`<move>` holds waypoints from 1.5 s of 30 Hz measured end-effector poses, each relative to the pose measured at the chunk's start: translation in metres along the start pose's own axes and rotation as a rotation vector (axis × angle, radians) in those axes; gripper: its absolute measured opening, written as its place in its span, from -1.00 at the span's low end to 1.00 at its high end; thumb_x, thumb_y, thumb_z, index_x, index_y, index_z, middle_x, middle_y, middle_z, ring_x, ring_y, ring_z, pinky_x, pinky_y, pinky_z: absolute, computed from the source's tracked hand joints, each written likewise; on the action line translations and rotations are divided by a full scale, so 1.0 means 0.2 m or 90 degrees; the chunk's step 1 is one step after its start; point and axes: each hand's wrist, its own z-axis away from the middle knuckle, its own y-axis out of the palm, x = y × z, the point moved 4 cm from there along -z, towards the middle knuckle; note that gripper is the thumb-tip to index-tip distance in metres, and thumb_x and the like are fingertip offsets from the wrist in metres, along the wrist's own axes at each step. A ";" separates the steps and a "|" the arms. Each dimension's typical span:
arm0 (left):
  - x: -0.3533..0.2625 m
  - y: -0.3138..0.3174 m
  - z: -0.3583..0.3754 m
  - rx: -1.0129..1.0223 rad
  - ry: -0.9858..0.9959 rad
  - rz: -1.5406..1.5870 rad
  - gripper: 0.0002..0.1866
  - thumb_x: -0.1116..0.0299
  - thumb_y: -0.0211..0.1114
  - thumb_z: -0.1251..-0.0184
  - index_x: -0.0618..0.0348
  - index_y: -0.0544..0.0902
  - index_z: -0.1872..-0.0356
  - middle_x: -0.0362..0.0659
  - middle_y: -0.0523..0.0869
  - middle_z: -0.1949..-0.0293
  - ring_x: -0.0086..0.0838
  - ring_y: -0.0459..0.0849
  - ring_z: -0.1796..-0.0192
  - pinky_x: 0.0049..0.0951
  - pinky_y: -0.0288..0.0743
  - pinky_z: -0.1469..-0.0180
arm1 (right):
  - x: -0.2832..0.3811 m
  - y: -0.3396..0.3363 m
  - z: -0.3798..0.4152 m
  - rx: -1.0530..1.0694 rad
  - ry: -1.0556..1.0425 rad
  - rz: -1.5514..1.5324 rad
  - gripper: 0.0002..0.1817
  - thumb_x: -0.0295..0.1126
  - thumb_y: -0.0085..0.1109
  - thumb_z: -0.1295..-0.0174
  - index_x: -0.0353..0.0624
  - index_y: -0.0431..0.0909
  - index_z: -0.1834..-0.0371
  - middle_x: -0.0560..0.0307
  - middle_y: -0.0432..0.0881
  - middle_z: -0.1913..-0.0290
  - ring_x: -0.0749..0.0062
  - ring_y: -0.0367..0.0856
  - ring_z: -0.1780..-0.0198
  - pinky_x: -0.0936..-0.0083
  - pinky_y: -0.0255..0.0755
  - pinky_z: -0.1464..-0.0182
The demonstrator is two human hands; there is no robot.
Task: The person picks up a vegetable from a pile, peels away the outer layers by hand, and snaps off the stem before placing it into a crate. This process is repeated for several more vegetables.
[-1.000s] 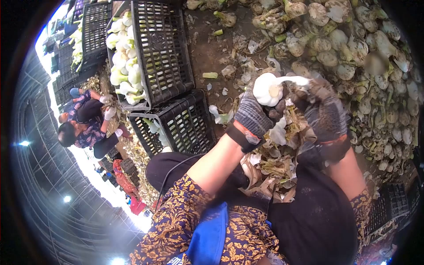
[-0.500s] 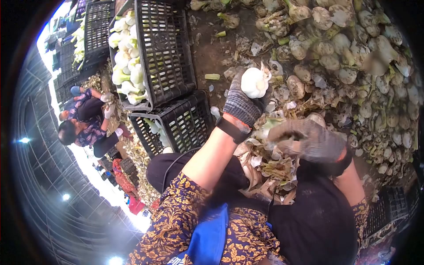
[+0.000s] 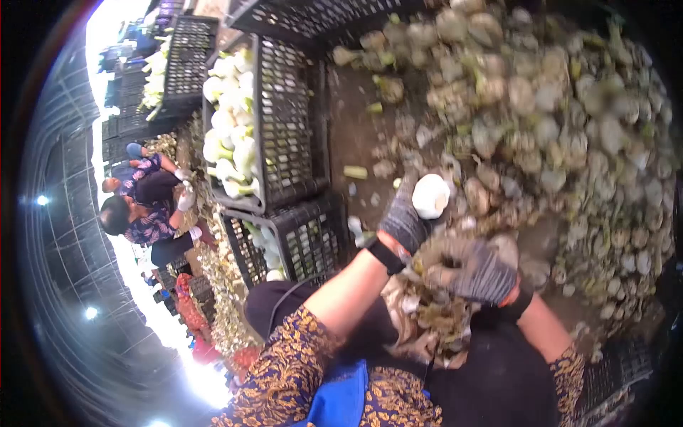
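Note:
A clean white garlic bulb [image 3: 431, 196] is held in my left hand [image 3: 409, 217], which wears a grey striped glove. My right hand [image 3: 469, 270], in a similar glove, is just below and to the right, fingers curled over peeled skins; blur hides whether anything is in them. Loose garlic skins [image 3: 420, 324] lie between my legs beneath the hands. Unpeeled, dirty garlic bulbs [image 3: 526, 92] are heaped on the ground ahead and to the right.
A black crate [image 3: 288, 121] of white bulbs stands upper left, with a smaller black crate [image 3: 306, 238] below it. Another crate [image 3: 327, 18] is at the top. At far left, people [image 3: 153, 192] sit beside more crates [image 3: 188, 64].
The view has shifted, so crates and heap appear lower. The left hand still holds the white bulb, now turned differently. My right hand is nearer my left hand.

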 end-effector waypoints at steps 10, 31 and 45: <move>-0.93 0.92 0.52 0.298 0.314 -0.030 -0.33 -0.30 -0.10 -0.19 0.23 0.41 0.16 0.01 0.56 0.23 -0.33 0.61 0.21 -0.49 0.63 0.32 | -0.20 0.01 0.04 -0.056 0.168 -0.027 -0.71 -0.28 0.19 -0.09 -0.23 0.52 0.20 0.08 0.59 0.25 0.40 0.53 0.18 0.50 0.40 0.09; -0.92 0.27 -0.48 -0.254 0.583 -1.046 -0.57 0.10 0.21 -0.13 0.18 0.54 0.06 0.01 0.57 0.04 -0.17 0.52 -0.03 -0.27 0.35 -0.06 | -0.15 -0.14 0.06 -0.204 0.113 0.078 -0.80 -0.28 0.10 -0.09 -0.18 0.61 0.38 0.04 0.61 0.35 0.32 0.56 0.29 0.47 0.41 0.20; -0.10 0.42 0.24 0.149 0.341 -1.083 -0.78 0.31 0.29 -0.15 0.26 0.63 0.27 -0.17 0.67 0.37 -0.60 0.58 0.28 -0.56 0.45 0.19 | -0.14 -0.22 0.00 -0.341 0.015 0.407 -0.50 -0.29 0.28 0.13 -0.19 0.46 0.06 -0.14 0.52 0.12 0.04 0.51 0.08 0.26 0.40 0.06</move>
